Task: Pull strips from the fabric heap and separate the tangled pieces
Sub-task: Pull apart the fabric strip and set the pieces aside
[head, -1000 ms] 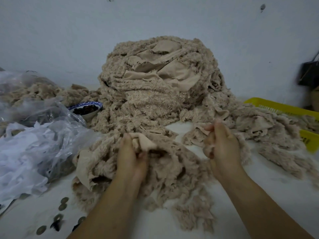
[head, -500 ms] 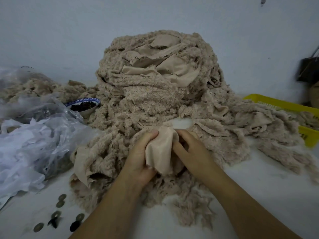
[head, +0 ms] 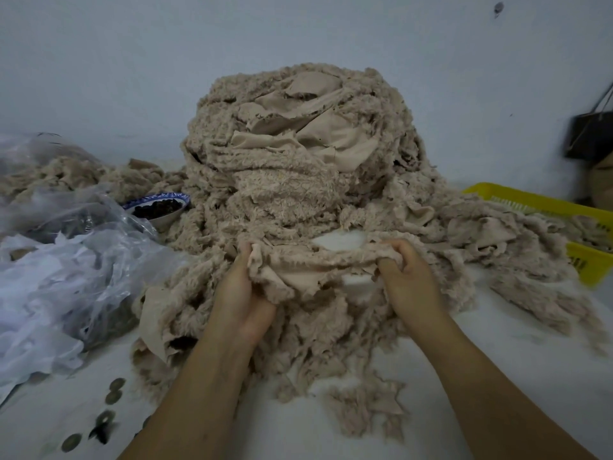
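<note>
A tall heap of beige fuzzy fabric (head: 295, 151) rises at the middle of the white table, against the wall. A lower spread of tangled strips (head: 311, 333) lies in front of it, under my hands. One fuzzy strip (head: 315, 260) stretches sideways between my hands. My left hand (head: 243, 293) grips its left end, fingers curled into the cloth. My right hand (head: 409, 277) grips its right end. Both forearms reach in from the bottom edge.
Crumpled clear plastic bags (head: 56, 277) fill the left side. A blue-rimmed bowl (head: 159, 205) with dark contents sits beside the heap. A yellow plastic basket (head: 570, 224) holds more fabric at the right. Several coins (head: 109, 406) lie at the lower left. A dark bag (head: 588, 134) hangs at the right wall.
My hands were close together on a smooth folded piece; they have moved apart, left and right, and now stretch a fuzzy strip between them.
</note>
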Available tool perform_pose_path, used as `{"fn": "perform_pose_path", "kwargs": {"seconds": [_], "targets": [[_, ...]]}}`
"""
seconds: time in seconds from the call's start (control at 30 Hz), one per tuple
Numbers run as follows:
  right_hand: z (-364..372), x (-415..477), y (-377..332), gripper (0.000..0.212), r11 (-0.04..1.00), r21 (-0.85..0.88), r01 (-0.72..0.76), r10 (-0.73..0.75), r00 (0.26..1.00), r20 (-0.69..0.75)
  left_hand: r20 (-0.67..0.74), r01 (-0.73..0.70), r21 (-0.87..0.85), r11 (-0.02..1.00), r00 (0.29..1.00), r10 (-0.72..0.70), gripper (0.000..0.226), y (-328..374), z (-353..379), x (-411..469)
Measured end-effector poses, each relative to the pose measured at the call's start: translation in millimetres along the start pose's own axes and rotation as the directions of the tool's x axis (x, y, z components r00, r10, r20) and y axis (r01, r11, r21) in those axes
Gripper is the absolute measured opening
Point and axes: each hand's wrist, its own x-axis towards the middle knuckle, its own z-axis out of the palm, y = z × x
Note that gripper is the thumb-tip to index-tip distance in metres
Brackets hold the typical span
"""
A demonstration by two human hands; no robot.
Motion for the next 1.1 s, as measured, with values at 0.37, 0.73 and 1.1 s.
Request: {"fn": "perform_pose_path", "kwargs": {"seconds": [0.37,0.73,1.1], "targets": [[4,-5,-10,0.032,0.979,0.166,-0.115,0.116,0.993,0.007,0.271,-0.226,0.929,0.292,0.954,-0.124,0.096,-17,8,-19],[5,-1,-2,0.028,0.981,0.155,-0.116,0.113,0.993,0.029,0.036,0.118,0.328,0.937,0.99,-0.137,0.018,-1,17,-27],[1,1,2,0.048,0.976,0.068,-0.206,0.211,0.975,-0.072,0.202,0.083,0.05,0.995,0.975,-0.091,0.026,1,7,-17]]}}
